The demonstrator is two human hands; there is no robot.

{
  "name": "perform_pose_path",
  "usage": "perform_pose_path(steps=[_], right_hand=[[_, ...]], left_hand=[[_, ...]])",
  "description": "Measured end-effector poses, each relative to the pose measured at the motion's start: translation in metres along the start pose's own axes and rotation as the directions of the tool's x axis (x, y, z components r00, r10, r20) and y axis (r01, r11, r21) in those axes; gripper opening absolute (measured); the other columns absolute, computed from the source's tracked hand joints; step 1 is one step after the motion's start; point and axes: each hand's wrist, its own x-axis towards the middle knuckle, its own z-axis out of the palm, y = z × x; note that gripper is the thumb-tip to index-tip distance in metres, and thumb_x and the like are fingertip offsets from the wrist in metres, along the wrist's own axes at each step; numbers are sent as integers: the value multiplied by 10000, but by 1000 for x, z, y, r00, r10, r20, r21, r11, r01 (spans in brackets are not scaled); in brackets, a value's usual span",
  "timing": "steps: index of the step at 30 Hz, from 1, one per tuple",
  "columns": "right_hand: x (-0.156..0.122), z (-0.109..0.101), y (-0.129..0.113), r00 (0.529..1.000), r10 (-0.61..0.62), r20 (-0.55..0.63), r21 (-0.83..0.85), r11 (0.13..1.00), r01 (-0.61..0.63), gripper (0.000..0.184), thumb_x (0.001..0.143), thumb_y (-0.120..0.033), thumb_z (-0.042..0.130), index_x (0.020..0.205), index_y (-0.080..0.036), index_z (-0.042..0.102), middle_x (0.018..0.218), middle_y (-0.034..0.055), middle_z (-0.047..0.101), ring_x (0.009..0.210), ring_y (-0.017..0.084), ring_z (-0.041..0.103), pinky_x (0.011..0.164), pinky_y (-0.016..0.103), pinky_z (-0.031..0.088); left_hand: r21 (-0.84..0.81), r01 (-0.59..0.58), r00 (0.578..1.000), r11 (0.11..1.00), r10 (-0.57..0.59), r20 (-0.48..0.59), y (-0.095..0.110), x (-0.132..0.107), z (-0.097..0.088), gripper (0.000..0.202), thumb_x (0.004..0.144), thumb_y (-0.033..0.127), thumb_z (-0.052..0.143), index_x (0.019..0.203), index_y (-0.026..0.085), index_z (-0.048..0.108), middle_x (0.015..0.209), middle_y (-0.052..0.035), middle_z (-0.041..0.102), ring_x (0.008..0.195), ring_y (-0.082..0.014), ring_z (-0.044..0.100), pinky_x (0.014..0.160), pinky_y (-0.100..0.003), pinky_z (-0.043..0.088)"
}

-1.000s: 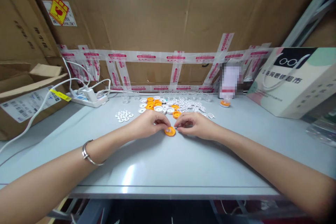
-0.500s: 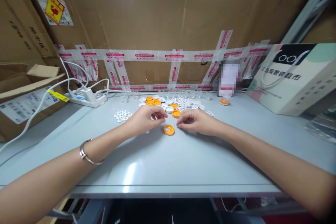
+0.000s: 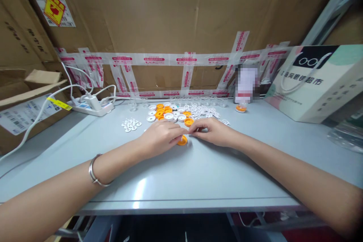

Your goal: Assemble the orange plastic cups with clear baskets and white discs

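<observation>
An orange round plastic cap lies on the grey table, its left part covered by my left hand. My left hand is back-up with its fingers drawn together over the cap's edge, and its extended fingertip reaches the tips of my right hand. The fingers of my right hand are curled, thumb and forefinger pinched just above and right of the cap. Anything small between the fingertips of either hand cannot be made out. Behind the hands stand several orange and white round caps, one orange cap nearest.
Small white pieces lie at left, and a heap of white flat parts at the back. Clear domes line the rear. A power strip, an open carton, a phone-like blurred object and a paper bag border the table.
My left hand has moved right and turned over the orange cap, its fingers closing in to meet my right fingertips. My right hand has barely shifted. The view has moved slightly.
</observation>
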Motion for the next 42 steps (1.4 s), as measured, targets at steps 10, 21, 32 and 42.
perform_pose_path(steps=[10, 21, 32, 42], right_hand=[[-1, 5, -7, 993, -89, -80, -40, 995, 87, 87, 747, -222, 617, 812, -188, 665, 836, 29, 632, 811, 158, 569, 766, 306, 446], [0, 17, -8, 986, -145, -87, -26, 989, 143, 148, 744, -330, 649, 812, -200, 670, 855, 30, 622, 854, 164, 553, 809, 308, 424], [1, 19, -7, 999, -23, -47, 135, 990, 29, 164, 739, -319, 638, 839, -198, 687, 885, 20, 679, 828, 152, 607, 769, 269, 454], [1, 18, -8, 991, -121, -49, 75, 989, 125, 95, 766, -261, 618, 784, -203, 691, 862, 16, 686, 814, 151, 616, 780, 271, 452]], left_hand=[[95, -90, 995, 991, 93, -31, -2, -1, 4, 188, 877, 160, 427, 931, 170, 607, 677, -10, 623, 648, -132, 581, 615, -249, 407], [-23, -9, 999, 1000, 10, 44, -1, 0, 1, 197, 879, 163, 433, 939, 168, 621, 728, -24, 651, 683, -131, 595, 643, -241, 422], [-283, 186, 983, 941, -181, 44, -2, 2, 2, 129, 807, 142, 538, 875, 177, 643, 775, -9, 664, 703, -112, 594, 660, -211, 434], [-416, 257, 966, 872, -240, 94, -4, 2, 0, 135, 781, 140, 568, 887, 184, 641, 792, 17, 672, 728, -94, 606, 680, -189, 433]])
